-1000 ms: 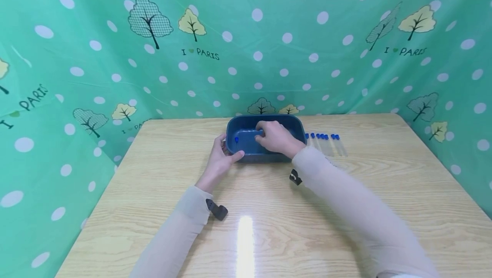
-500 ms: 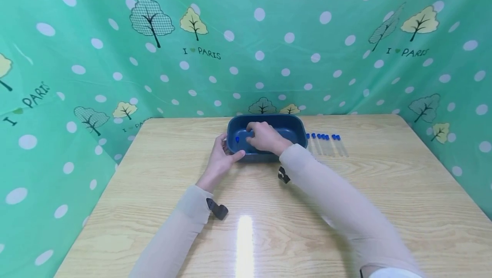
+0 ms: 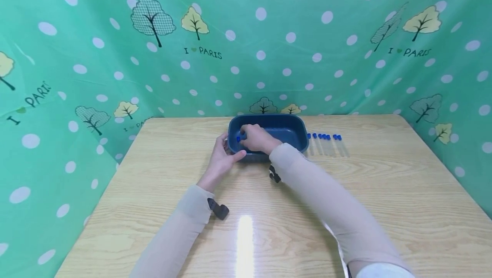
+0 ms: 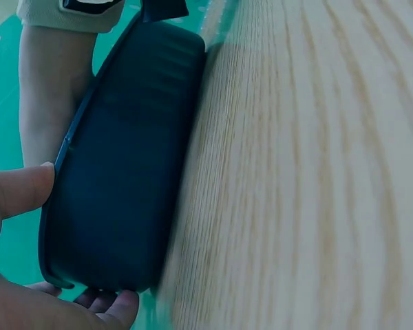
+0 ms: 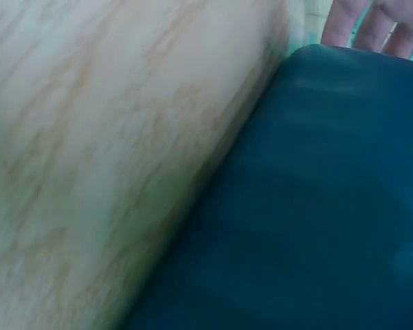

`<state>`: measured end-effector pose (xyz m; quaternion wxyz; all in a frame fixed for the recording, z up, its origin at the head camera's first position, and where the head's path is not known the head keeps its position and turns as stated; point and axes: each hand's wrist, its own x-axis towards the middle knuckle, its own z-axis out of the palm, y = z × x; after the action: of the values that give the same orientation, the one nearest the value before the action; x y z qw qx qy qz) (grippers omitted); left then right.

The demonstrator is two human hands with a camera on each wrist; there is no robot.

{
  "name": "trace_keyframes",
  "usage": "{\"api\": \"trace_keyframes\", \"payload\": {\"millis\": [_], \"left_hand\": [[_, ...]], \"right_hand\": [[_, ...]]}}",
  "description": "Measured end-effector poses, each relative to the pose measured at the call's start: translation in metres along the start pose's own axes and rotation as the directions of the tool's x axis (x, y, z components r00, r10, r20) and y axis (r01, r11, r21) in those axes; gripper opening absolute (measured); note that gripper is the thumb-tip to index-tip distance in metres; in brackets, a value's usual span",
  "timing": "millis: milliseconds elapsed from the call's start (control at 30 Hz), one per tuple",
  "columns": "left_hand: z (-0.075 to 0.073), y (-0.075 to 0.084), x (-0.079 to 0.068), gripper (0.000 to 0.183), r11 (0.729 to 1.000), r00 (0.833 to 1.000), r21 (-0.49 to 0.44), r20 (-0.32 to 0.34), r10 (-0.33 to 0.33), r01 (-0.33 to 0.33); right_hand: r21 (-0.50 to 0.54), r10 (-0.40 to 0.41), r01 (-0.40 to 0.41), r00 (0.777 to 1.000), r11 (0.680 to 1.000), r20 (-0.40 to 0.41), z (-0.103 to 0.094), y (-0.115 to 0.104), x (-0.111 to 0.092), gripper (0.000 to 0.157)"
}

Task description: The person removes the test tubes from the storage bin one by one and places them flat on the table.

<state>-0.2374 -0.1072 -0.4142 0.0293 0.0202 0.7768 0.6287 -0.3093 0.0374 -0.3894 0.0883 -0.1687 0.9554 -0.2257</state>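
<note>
A dark blue plastic tub [image 3: 286,135] stands near the table's far edge. My left hand [image 3: 222,158] grips its left end. In the left wrist view the thumb [image 4: 20,192] lies against the rim and the other fingertips touch the tub's end wall. My right hand [image 3: 256,138] reaches into the tub over its near side, thumb and forefinger bent and apart. Right at those fingertips is a blue cap [image 3: 238,139] inside the tub; the rest of that piece is hidden. The right wrist view mostly shows the tub's outer wall [image 5: 296,206].
Several clear tubes with blue caps [image 3: 326,137] lie side by side on the wooden table [image 3: 173,154], just right of the tub. A green patterned curtain [image 3: 246,34] hangs behind the table and along its sides.
My right hand has moved left inside the tub, from near its middle to the blue cap at the left end. My left hand has stayed on the tub.
</note>
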Motion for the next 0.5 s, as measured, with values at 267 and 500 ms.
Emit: {"api": "trace_keyframes", "payload": {"millis": [267, 500], "left_hand": [[0.001, 0.001, 0.000, 0.082, 0.999, 1.000, -0.025, -0.008, 0.021, -0.021], [0.000, 0.002, 0.001, 0.084, 1.000, 1.000, -0.021, 0.001, -0.001, 0.001]], "right_hand": [[0.003, -0.016, 0.016, 1.000, 1.000, 0.002, 0.009, 0.000, 0.008, 0.044], [-0.008, -0.009, 0.009, 1.000, 1.000, 0.011, 0.013, 0.001, 0.012, 0.044]]}}
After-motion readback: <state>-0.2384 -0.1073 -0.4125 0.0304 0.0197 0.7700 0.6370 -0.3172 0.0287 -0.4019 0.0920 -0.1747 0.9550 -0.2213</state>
